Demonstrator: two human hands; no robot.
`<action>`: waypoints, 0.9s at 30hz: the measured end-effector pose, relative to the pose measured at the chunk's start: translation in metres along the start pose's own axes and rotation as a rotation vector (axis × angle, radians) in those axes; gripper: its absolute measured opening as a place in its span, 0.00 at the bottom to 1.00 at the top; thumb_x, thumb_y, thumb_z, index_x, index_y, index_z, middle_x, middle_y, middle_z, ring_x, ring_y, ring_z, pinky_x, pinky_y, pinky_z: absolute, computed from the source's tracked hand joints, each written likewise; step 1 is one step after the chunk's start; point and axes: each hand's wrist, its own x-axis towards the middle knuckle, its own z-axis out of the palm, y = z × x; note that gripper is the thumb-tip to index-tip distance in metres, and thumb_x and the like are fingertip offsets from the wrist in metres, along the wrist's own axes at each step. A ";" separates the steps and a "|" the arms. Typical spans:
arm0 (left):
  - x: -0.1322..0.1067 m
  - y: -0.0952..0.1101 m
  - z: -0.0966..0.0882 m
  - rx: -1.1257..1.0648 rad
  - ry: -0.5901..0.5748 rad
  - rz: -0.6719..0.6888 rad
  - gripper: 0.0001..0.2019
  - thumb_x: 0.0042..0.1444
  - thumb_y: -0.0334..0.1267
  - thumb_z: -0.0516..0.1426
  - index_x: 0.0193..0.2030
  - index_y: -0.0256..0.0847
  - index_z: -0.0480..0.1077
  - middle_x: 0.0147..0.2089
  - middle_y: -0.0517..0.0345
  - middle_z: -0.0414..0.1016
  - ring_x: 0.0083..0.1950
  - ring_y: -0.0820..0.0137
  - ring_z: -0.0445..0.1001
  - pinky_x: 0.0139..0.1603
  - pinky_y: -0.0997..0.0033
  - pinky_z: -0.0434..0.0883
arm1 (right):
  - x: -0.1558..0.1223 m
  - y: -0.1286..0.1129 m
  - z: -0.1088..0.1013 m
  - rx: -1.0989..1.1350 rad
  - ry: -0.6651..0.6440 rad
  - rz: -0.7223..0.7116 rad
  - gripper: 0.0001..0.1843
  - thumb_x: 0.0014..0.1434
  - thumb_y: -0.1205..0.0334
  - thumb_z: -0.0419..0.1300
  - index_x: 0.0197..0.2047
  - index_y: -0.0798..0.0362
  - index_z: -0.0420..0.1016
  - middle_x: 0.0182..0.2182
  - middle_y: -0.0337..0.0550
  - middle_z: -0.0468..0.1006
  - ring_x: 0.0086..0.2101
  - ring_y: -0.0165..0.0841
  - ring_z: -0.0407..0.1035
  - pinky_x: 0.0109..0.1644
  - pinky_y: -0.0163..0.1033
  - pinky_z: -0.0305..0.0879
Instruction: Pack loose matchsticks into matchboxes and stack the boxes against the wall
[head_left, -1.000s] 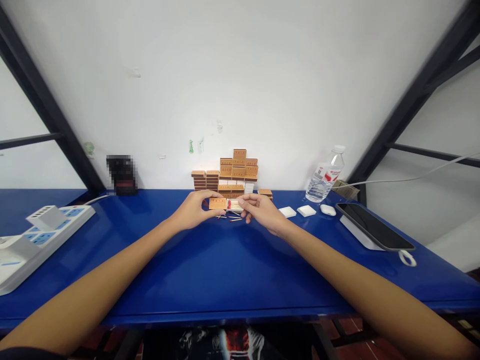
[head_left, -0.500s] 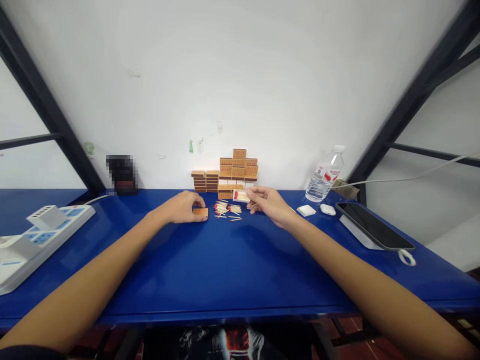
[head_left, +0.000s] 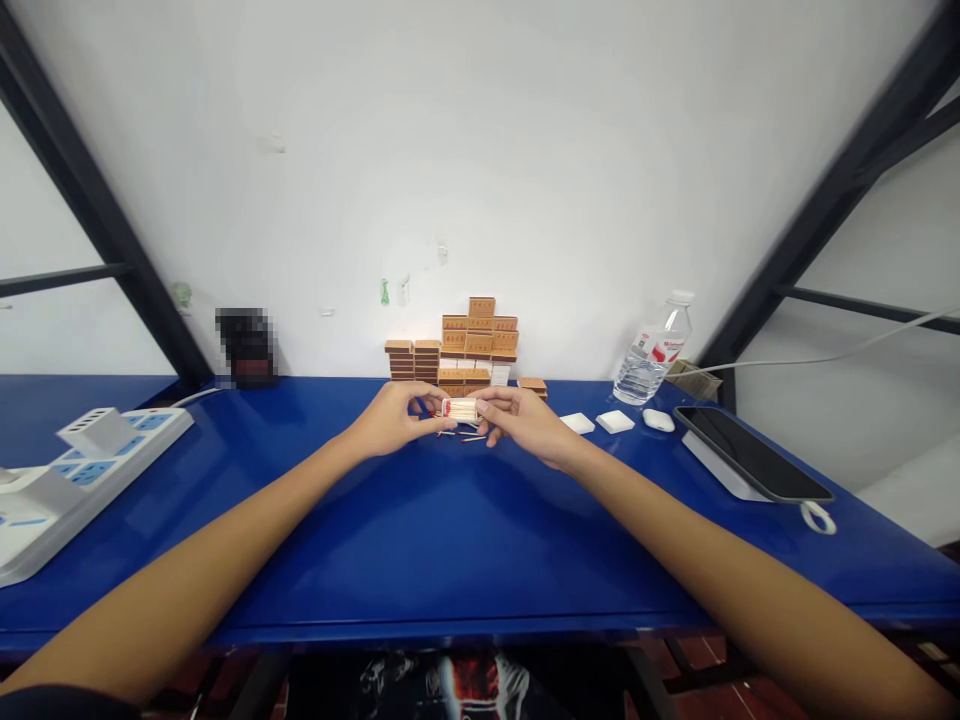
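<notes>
A white matchbox tray (head_left: 460, 410) full of red-tipped matches is held level just above the table, between my two hands. My right hand (head_left: 521, 420) pinches its right end between thumb and fingers. At the left end, the thumb and fingers of my left hand (head_left: 394, 415) close around the tray. Loose matches (head_left: 471, 437) lie on the blue table beneath it, mostly hidden by the tray and fingers. Behind my hands, orange matchboxes (head_left: 478, 345) are stacked in a stepped pile against the wall, with a lower stack of matchboxes (head_left: 412, 360) at its left.
More matchboxes (head_left: 533, 385) lie right of the pile. White flat pieces (head_left: 577, 423), an earbud case (head_left: 658, 420), a water bottle (head_left: 652, 350) and a phone (head_left: 754, 452) stand on the right. A power strip (head_left: 97, 480) lies on the left of the blue table (head_left: 465, 560).
My right hand has brought the filled tray left and slightly down. My left hand has moved right from the orange matchbox sleeve to the tray's left end.
</notes>
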 end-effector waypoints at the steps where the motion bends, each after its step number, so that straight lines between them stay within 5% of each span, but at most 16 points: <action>1: 0.000 -0.003 -0.002 -0.003 0.016 -0.013 0.16 0.54 0.48 0.70 0.46 0.44 0.83 0.38 0.53 0.83 0.38 0.63 0.77 0.39 0.66 0.69 | 0.001 0.000 -0.002 -0.043 0.021 -0.013 0.21 0.59 0.48 0.71 0.49 0.55 0.80 0.30 0.43 0.81 0.28 0.31 0.74 0.25 0.33 0.72; 9: 0.010 -0.026 -0.002 -0.036 0.033 -0.066 0.21 0.52 0.49 0.71 0.50 0.43 0.82 0.40 0.51 0.84 0.39 0.63 0.80 0.39 0.66 0.71 | 0.018 0.002 -0.008 -0.255 0.048 -0.019 0.20 0.63 0.46 0.65 0.44 0.57 0.82 0.37 0.48 0.84 0.24 0.26 0.67 0.21 0.30 0.58; 15: 0.018 -0.036 0.000 -0.030 0.024 -0.112 0.23 0.51 0.44 0.71 0.52 0.38 0.80 0.42 0.49 0.85 0.41 0.62 0.82 0.41 0.66 0.74 | 0.042 0.014 0.003 -0.311 0.084 -0.049 0.21 0.61 0.46 0.67 0.40 0.58 0.83 0.28 0.44 0.81 0.24 0.28 0.68 0.28 0.34 0.64; 27: 0.022 -0.051 -0.005 0.019 0.021 -0.154 0.13 0.60 0.39 0.64 0.49 0.38 0.82 0.48 0.47 0.86 0.48 0.60 0.83 0.46 0.64 0.75 | 0.061 0.033 0.003 -0.394 0.090 -0.092 0.14 0.60 0.51 0.69 0.40 0.55 0.84 0.35 0.47 0.86 0.36 0.37 0.80 0.42 0.40 0.75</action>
